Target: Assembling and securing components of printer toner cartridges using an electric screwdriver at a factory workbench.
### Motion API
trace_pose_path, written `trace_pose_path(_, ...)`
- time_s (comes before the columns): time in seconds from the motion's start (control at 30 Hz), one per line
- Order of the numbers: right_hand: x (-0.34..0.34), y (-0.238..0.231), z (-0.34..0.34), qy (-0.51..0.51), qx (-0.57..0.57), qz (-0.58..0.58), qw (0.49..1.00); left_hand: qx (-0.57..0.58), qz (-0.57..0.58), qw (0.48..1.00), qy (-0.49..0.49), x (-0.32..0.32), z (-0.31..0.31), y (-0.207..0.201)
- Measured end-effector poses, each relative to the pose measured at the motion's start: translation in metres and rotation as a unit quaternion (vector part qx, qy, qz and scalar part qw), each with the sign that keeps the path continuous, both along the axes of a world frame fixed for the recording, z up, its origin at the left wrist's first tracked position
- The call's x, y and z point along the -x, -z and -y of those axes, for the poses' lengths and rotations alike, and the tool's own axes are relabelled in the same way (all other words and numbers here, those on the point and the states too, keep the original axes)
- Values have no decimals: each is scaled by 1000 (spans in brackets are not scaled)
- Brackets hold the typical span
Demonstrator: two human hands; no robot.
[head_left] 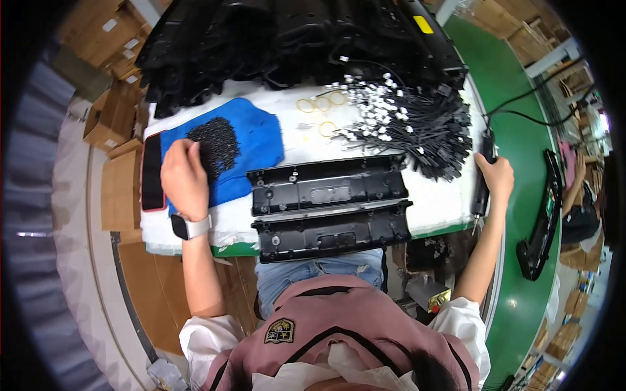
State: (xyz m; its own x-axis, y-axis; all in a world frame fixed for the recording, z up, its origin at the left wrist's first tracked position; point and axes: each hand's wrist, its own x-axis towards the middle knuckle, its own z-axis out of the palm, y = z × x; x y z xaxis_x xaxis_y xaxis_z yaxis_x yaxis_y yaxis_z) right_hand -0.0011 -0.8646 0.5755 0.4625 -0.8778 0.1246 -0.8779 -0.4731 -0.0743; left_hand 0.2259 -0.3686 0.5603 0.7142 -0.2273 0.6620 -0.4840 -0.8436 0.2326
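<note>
Green conveyor belt (pixel 515 98) runs down the right side, with a black part (pixel 540 221) lying on it. White-topped worktable (pixel 443 202) sits left of the belt. A stack of black plastic housings (pixel 287 39) fills the table's far end. Two long black panels (pixel 329 208) lie side by side at the near edge, centre, touching along their long sides. A bundle of black cable ties with white tags (pixel 411 127) sits at right rear, with yellow rubber bands (pixel 323 107) just left of it. A blue cloth (pixel 251 143) lies at left, with a pile of small black screws (pixel 215 143) on it.

Left hand (pixel 184 179) is on the cloth, fingers curled down into the edge of the screw pile; can't tell whether it has picked any up. Smartwatch (pixel 189 227) on that wrist. Right hand (pixel 495 176) is wrapped closed around a black electric screwdriver (pixel 484 173) at the table's right edge, cable running off toward the belt.
</note>
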Motion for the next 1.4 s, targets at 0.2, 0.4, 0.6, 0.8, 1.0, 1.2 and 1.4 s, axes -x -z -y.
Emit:
trace_pose_path(0.2,30,-15,-10,-74,-418,578,697,368,-247,882,163,25,21,-17)
trace_pose_path(0.4,18,-80,-107,-354,-600,636,332,458,-432,724,282,78,52,-36)
trace_pose_path(0.6,-21,-94,-178,-529,-458,680,217,463,-535,579,405,125,95,-47)
trace_pose_path(0.8,-23,-91,-201,-581,-454,658,150,423,-572,560,424,135,98,-46)
trace_pose_path(1.0,-30,-75,-205,-543,-474,681,129,389,-599,560,420,128,90,-47)
trace_pose_path(1.2,-30,-74,-203,-562,-495,648,138,330,-585,594,442,122,90,-49)
trace_pose_path(1.4,-25,-70,-196,-565,-513,635,119,355,-647,529,420,128,92,-46)
